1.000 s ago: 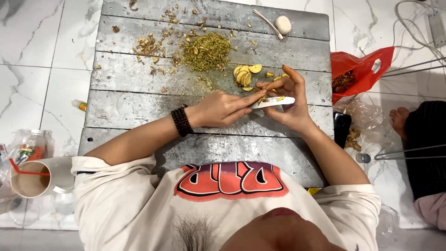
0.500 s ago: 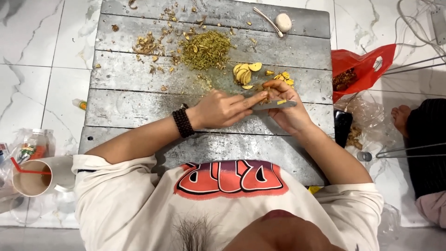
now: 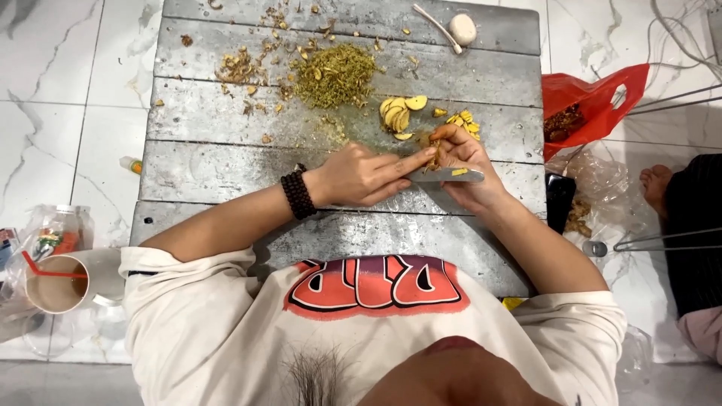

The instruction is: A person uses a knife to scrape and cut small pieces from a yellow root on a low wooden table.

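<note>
down on the weathered grey plank table (image 3: 226, 165), the left hand (image 3: 361, 177) stretches its fingers along a flat steel knife blade (image 3: 447, 175), pressing it. just beside it, the right hand (image 3: 466, 169) curls narrow around a knobbly yellow root piece (image 3: 435, 150), which touches the blade. thin round yellow slices (image 3: 398, 114) lie near, by a crumbly green-brown heap of shavings (image 3: 335, 75). a beaded black bracelet (image 3: 298, 195) rings the left wrist.

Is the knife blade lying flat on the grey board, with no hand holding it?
No, the right hand holds the knife blade while the left hand touches it with a fingertip.
</note>
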